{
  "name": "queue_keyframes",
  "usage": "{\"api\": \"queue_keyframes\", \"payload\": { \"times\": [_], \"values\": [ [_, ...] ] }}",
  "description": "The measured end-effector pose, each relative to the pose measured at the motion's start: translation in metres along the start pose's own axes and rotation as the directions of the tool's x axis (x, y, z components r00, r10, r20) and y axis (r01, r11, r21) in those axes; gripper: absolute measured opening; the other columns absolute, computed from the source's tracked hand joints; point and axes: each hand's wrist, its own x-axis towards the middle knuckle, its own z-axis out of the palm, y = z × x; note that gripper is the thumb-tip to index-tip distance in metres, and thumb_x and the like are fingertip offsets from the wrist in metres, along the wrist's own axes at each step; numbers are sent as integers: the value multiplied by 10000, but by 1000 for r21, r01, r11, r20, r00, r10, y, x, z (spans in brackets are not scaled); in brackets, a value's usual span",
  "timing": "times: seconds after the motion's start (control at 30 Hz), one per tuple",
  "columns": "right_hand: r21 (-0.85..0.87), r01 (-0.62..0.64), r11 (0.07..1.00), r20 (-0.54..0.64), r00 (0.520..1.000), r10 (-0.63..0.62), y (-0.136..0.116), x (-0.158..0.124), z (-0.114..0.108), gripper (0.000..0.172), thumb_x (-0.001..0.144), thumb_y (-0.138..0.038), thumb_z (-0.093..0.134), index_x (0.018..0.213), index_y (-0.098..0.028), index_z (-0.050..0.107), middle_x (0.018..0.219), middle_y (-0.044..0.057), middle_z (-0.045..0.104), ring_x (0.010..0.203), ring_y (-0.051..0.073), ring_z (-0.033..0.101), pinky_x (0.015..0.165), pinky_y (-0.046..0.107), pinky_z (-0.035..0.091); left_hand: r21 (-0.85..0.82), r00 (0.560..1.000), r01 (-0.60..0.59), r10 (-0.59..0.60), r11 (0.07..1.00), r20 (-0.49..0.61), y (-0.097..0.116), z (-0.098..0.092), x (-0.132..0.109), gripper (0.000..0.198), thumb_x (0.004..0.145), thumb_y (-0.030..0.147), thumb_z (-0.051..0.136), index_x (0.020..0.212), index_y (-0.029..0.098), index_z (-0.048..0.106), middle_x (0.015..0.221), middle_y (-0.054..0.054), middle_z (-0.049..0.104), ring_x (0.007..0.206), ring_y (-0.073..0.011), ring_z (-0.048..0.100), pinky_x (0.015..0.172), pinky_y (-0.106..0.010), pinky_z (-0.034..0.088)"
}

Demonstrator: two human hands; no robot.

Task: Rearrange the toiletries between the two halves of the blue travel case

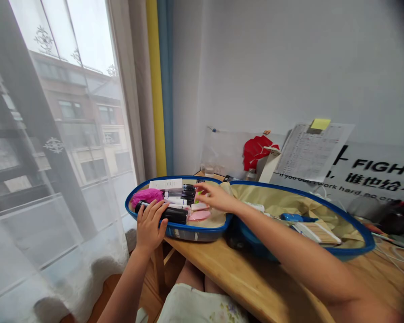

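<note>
My left hand lies over the near left rim of an open blue-edged case half, fingers stretched across a black cylinder. Above the right part of this half hovers my right hand, its fingers apart, close to several small black bottles. Whether its fingertips touch anything I cannot tell. Around the hands are a bright pink bundle, a white box, white tubes and a pink flat item.
The case's other half, lined in beige, holds a blue tool and a stack of thin wooden sticks. It stands on a wooden table. White cables lie at right; a sheer curtain hangs at left.
</note>
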Motion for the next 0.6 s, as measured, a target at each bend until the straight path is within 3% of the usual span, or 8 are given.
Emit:
{"api": "queue_keyframes", "payload": {
  "times": [0.07,0.1,0.23,0.3,0.4,0.6],
  "values": [
    [-228,-175,958,-32,984,173,33,-7,-37,394,883,-347,452,1246,-216,533,1154,62,643,948,147,631,860,292,469,-3,1000,1,-1,1000,-9,0,1,-1,413,926,358,332,1249,214,546,1253,-72,593,1237,-240,454,1103,-421,176],
    [-382,-253,889,-40,966,257,52,-12,-53,377,894,-348,423,1233,-237,545,1145,49,649,947,147,630,865,294,464,-2,1000,1,-1,1000,-15,0,1,-2,411,925,356,332,1246,212,545,1256,-74,590,1238,-241,453,1099,-420,180],
    [-531,-343,775,42,903,429,124,-38,-93,242,730,-187,597,950,-169,695,944,108,705,873,234,657,811,356,480,-3,999,15,-15,1000,-39,1,4,-4,408,924,347,327,1241,209,543,1257,-78,586,1243,-242,446,1095,-424,185],
    [-576,-346,741,91,873,478,150,-51,-96,229,646,-136,636,860,-160,713,908,119,709,857,258,662,788,368,484,-12,999,23,-24,1000,-43,1,5,-5,405,922,343,327,1241,211,540,1256,-76,585,1250,-239,439,1101,-428,180],
    [-614,-312,725,152,854,497,174,-60,-87,297,643,-141,615,924,-165,708,999,125,699,909,259,652,807,365,471,-21,998,28,-29,999,-57,2,6,-6,394,922,334,325,1224,209,545,1242,-78,591,1253,-239,436,1101,-434,187],
    [-646,-239,725,242,836,492,196,-55,-75,359,651,-151,569,989,-186,687,1001,105,696,891,231,636,761,312,450,-26,999,25,-26,999,-32,0,5,-5,401,921,343,316,1221,203,543,1243,-88,588,1238,-247,447,1095,-452,190]
  ]
}}
